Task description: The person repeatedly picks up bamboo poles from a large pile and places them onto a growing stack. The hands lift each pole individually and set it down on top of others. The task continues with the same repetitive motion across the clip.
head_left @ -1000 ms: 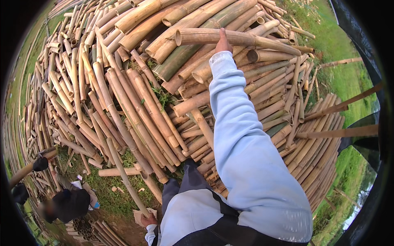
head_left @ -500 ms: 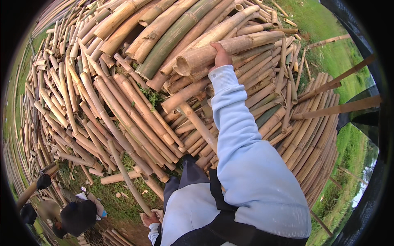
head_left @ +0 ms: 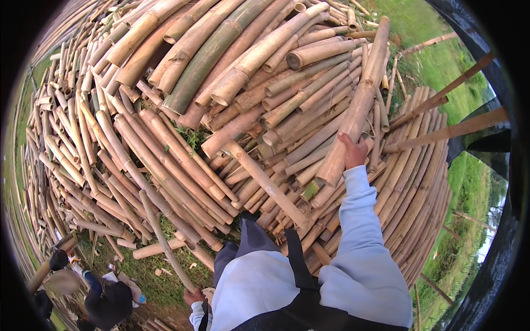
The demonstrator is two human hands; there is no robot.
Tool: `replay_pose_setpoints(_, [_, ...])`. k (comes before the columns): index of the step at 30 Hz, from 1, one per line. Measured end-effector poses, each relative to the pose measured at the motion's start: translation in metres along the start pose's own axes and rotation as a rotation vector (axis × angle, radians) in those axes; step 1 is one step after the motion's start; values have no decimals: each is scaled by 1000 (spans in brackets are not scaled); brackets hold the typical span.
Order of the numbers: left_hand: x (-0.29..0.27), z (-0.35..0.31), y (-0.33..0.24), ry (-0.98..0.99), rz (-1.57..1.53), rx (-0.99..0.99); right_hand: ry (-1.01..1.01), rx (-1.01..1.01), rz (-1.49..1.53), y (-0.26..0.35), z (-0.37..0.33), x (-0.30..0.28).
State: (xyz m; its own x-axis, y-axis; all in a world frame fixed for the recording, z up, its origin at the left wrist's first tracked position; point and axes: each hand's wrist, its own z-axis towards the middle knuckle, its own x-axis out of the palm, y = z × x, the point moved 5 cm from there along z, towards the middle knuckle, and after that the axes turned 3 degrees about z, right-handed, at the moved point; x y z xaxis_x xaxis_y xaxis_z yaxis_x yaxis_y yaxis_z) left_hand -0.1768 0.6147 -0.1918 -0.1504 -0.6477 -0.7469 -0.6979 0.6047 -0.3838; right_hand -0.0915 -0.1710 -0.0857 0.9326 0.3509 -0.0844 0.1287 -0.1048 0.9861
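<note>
A thick brown bamboo pole (head_left: 361,102) lies slanted over the pile at the right, its near end toward me. My right hand (head_left: 355,150) is closed round its side near that end, thumb on top. At the lower left my left hand (head_left: 194,298) grips the bottom of a slim pale pole (head_left: 164,243), which leans up and away to the left. Between my arms another bamboo piece (head_left: 265,182) slants down toward my legs. Cut bamboo poles (head_left: 176,160) lie stacked in rows beyond my feet.
Larger bamboo poles (head_left: 215,49) rest on top of the far pile. Long brown poles (head_left: 450,132) jut in from the right, by a dark sheet. A person (head_left: 107,298) is at the lower left. Grass (head_left: 165,276) shows near my left side.
My right hand has moved right and nearer, swinging the thick bamboo pole from nearly crosswise to steeply slanted. My left hand still holds the slim pole.
</note>
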Motion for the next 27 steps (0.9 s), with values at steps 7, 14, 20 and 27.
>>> replay_pose_setpoints(7, [9,-11,6,22,-21,7,-318,-680,-648,267,234,26])
replay_pose_setpoints(14, [15,-30,-27,41,-100,-15,360,330,-56,3,89,292])
replay_pose_setpoints(20, [4,-42,-24,-39,-47,-27,128,414,-329,-56,36,356])
replay_pose_setpoints(27, [12,-24,28,-14,-74,16,327,445,268,-58,58,296])
